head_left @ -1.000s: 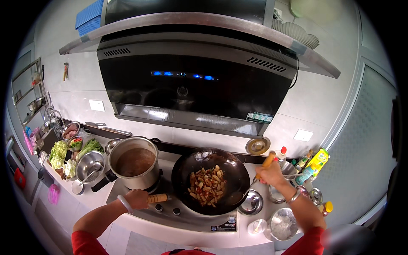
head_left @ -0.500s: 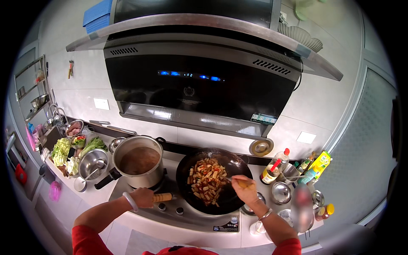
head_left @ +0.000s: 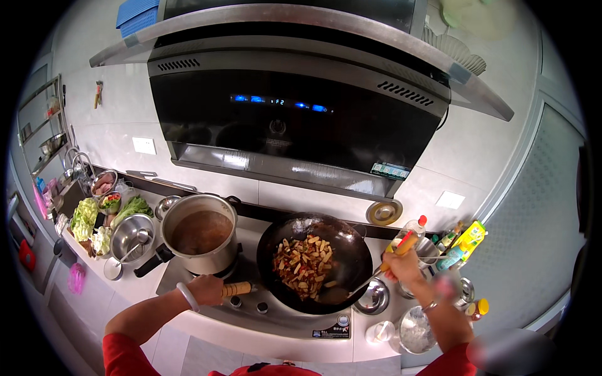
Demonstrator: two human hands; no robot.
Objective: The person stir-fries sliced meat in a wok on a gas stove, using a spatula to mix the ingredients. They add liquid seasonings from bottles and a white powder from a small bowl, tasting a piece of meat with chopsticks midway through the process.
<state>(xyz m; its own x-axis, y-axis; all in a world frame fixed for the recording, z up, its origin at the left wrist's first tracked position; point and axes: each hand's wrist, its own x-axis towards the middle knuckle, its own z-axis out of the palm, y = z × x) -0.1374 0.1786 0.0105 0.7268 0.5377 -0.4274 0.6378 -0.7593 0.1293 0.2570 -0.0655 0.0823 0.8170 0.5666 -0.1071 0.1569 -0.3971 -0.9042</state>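
Black and round, the wok (head_left: 351,241) sits at three o'clock of our left hand (head_left: 207,289), which is closed around its wooden handle (head_left: 238,289). Our right hand (head_left: 401,266) grips a spatula (head_left: 370,279) reaching into the wok's fried pieces (head_left: 303,259). At ten o'clock, a steel pot (head_left: 199,233) holds brown broth.

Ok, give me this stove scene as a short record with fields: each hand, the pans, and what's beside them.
left hand: closed on the wok's wooden handle
right hand: closed on a wooden-handled spatula, blade down in the wok
wok: black, on the stove, holds chopped browned pieces
pot: steel, left of the wok, brown liquid inside
left counter: leafy greens, empty steel bowl
right counter: bottles, small steel bowls
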